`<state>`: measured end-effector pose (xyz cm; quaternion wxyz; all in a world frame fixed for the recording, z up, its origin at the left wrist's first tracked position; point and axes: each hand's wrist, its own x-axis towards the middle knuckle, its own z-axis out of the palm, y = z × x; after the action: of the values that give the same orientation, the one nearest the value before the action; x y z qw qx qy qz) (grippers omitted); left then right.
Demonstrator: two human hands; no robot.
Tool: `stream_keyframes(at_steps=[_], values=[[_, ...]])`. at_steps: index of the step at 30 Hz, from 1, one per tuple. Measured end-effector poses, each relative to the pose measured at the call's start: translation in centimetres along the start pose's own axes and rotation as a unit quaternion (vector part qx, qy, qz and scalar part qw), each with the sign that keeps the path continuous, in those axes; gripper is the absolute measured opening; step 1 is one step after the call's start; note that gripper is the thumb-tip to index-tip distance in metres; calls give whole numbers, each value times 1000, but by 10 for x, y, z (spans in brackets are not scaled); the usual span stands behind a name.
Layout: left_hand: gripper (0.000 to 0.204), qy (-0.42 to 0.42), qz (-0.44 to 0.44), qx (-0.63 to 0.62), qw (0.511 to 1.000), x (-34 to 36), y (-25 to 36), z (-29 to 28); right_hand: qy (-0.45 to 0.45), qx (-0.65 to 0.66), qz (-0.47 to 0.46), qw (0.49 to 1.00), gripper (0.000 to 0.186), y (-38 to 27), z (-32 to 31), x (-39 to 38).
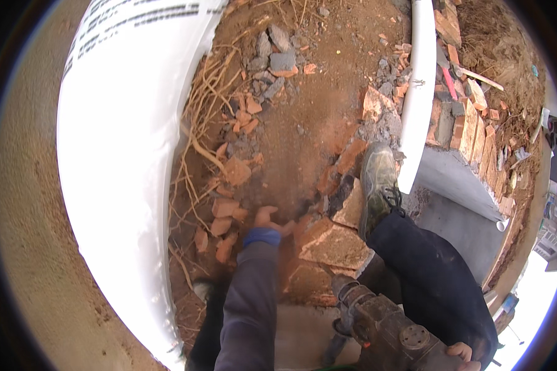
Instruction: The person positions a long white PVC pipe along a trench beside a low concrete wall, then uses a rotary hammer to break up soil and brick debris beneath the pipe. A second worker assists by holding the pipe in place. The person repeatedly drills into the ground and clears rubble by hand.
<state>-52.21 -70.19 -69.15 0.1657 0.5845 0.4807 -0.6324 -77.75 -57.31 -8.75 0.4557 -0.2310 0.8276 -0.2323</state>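
Observation:
My left hand (272, 222), in a dark sleeve with a blue cuff, reaches into reddish dust beside broken bricks (328, 241), its fingers apart; its fingertips are partly blurred. My right hand (464, 360) grips a dirty electric demolition hammer (390, 328) at the lower right. The hammer's bit points up-left at the cracked brick edge, just right of my left arm. My shoe (377, 179) is planted beside the bricks, next to a white pipe (414, 111).
A large white wrapped roll (117, 185) runs along the left, beside roots (198, 142) and brick rubble (226, 213). A grey concrete pit (452, 229) lies to the right, bordered by bricks (476, 136). A red-handled tool (449, 80) lies at upper right.

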Motion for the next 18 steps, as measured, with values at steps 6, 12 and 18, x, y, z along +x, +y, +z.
stream_keyframes(at_steps=[6,12,18], values=[[28,-241,197,-184,932,-22,30,58,8,-22,-7,1000,58,-6,5,-5],[28,-202,51,-21,978,2,-40,51,14,-21,-22,999,62,-7,13,-4],[37,-381,241,72,890,-10,8,98,24,-27,-18,999,65,-9,17,-11]])
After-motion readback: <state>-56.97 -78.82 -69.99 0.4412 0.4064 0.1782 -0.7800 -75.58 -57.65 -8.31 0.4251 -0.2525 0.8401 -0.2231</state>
